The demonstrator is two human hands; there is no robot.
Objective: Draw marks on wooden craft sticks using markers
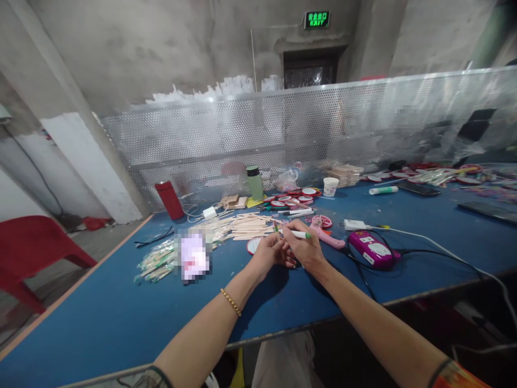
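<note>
In my right hand (306,247) is a white marker (299,234) with a green end, gripped like a pen. My left hand (270,254) is closed close beside it, pinching a thin wooden stick (277,228) whose upper part looks green. The marker's tip is by the stick; whether they touch I cannot tell. Just beyond both hands lies a pile of bare wooden sticks (252,225). A round white disc with a red rim (253,246) lies partly behind my left hand. To the right of my right hand rests a pink glue gun (329,237).
A purple device (372,249) with cables lies at right. Bundles of wrapped sticks (159,261) and a blurred package (194,257) lie at left. Behind stand a red bottle (169,200), a green bottle (254,184) and a paper cup (330,187), before a perforated metal screen (226,134).
</note>
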